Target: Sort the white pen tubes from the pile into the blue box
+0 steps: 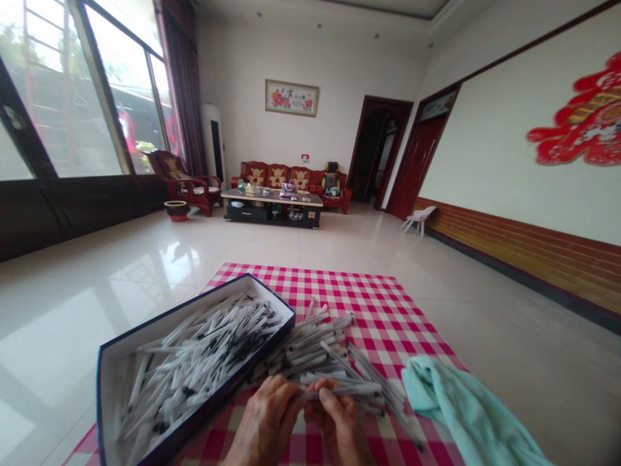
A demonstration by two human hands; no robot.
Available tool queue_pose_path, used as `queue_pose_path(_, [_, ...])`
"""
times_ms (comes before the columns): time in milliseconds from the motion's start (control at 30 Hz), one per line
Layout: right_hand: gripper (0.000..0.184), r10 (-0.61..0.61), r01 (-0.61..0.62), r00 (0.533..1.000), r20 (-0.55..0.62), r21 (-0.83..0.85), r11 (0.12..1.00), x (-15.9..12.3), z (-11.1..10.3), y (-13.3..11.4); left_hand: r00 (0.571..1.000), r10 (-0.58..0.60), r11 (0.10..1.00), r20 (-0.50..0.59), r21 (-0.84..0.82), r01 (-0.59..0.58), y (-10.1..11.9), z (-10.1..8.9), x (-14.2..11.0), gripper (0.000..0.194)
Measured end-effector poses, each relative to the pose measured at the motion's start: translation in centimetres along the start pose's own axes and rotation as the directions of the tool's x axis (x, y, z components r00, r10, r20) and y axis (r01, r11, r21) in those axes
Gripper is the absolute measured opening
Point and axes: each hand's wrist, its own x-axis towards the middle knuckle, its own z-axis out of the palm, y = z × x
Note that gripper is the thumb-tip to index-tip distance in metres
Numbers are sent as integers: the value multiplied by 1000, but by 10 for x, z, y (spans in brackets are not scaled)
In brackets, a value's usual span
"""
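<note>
My left hand [264,424] and my right hand [339,424] meet at the bottom centre over a red-and-white checked cloth [378,310]. Both have their fingers curled round a pale pen [347,390] held crosswise between them. Just beyond the fingers lies a loose pile of pens [323,353] on the cloth. To the left stands a shallow dark-rimmed box [109,353] filled with several more white pens with black tips.
A light turquoise cloth [460,414] lies bunched at the right edge of the checked cloth. Glossy tiled floor spreads all round. Far off stand a red sofa [286,176], a dark coffee table [272,207], an armchair [182,181] and a small white chair [420,219].
</note>
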Motion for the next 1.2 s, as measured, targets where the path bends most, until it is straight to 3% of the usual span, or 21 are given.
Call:
queue_pose_path(133, [17, -10, 10, 1000, -28, 21, 1000, 1, -2, 0, 997, -64, 998, 47, 13, 64, 2, -13, 5, 18])
queue_pose_path(267, [21, -48, 60, 985, -163, 72, 996, 4, -6, 2, 984, -168, 986, 63, 33, 166, -3, -41, 12, 18])
queue_pose_path(433, [25, -76, 110, 969, -237, 133, 985, 8, -6, 0, 969, -238, 960, -60, 140, 244, -28, -82, 13, 16])
queue_pose_path(500, [25, -81, 111, 969, -232, 117, 987, 7, -5, 0, 934, -310, 910, -180, 229, 346, -38, -94, 11, 15])
queue_pose_path(600, [25, -80, 89, 982, -174, 46, 995, 5, -3, 2, 834, -414, 758, -365, 370, 538, -47, -104, 8, 16])
queue_pose_path(700, [25, -36, 33, 997, -64, -47, 998, 3, 0, 4, 776, -421, 648, -469, 444, 620, -51, -106, 7, 21])
queue_pose_path(800, [30, 1, -1, 1000, 0, -137, 991, 1, 3, 6, 792, -325, 675, -516, 459, 577, -51, -102, 8, 29])
queue_pose_path(900, [36, -14, 24, 999, 49, -210, 977, 0, 2, 9, 814, -278, 796, -511, 352, 493, -44, -92, 11, 30])
queue_pose_path(1000, [42, 19, 18, 993, 115, -314, 949, -3, -1, 12, 874, -313, 925, -371, 89, 368, -28, -73, 13, 26])
queue_pose_path(1067, [44, 79, -21, 987, 138, -377, 926, -5, -3, 14, 918, -307, 952, -252, -82, 296, -16, -58, 13, 25])
queue_pose_path(1133, [42, 146, -73, 979, 144, -423, 903, -9, -3, 13, 956, -237, 966, -171, -148, 213, -8, -44, 11, 28])
queue_pose_path(1200, [38, 200, -117, 971, 130, -473, 873, -12, -2, 11, 986, -97, 991, -133, -108, 83, -6, -31, 8, 34])
